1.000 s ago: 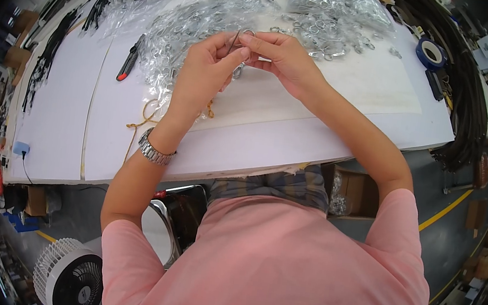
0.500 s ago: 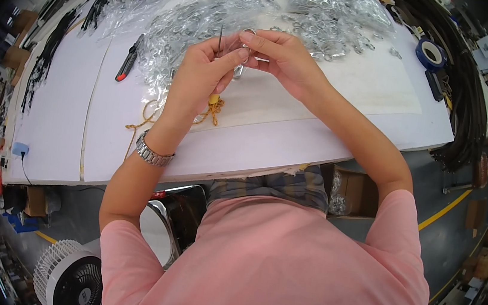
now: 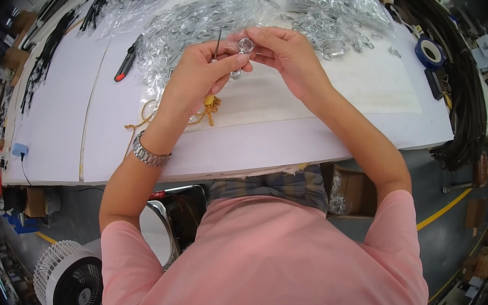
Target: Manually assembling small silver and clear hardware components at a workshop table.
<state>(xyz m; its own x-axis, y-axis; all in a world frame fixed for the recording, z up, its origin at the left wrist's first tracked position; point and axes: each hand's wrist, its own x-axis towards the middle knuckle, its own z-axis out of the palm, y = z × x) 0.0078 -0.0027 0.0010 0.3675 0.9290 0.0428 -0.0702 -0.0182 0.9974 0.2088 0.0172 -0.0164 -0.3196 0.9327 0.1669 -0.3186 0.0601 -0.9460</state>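
Observation:
A silver key ring with a metal clasp below it is pinched between the thumb and fingers of my left hand. That hand also keeps hold of a thin-shafted tool, its metal shaft pointing up and its yellow handle showing under the palm. My right hand is closed at the ring's right side, its thumb and fingertips on a bit of clear plastic wrapper around the ring. Yellow cord lies bunched beside the handle.
Wrapped metal rings pile up behind my hands, with more rings to the right. A utility knife lies left; blue tape and dark straps are right. A fan stands below the table.
The key ring now shows clearly between my hands, where fingers mostly covered it before. My left hand has shifted slightly left and down with the tool; the right fingers have moved a little.

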